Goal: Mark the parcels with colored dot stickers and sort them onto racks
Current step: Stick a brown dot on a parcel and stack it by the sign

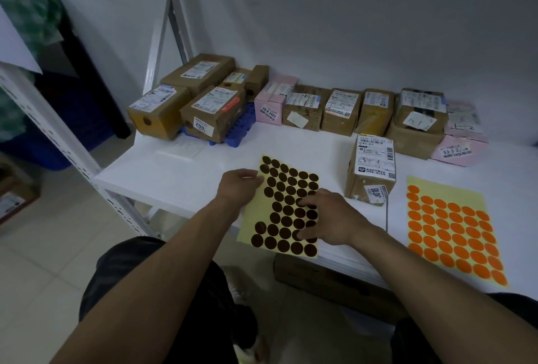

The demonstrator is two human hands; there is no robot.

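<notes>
White rack shelf (174, 177): left hand (237, 186) pinched the yellow-backed sheet of brown dot stickers (279, 218), right hand (332, 218) rested uncurled on it; centre-right brown cardboard parcel (372, 171) undotted, sorting apparently unfinished.

Live from the head view: bare forearms (163, 270), and dark, faintly patterned trousers (122, 276) showed at seven and five o'clock.

Brown-dot sheet (286, 188) partly under right hand (330, 219)
</notes>
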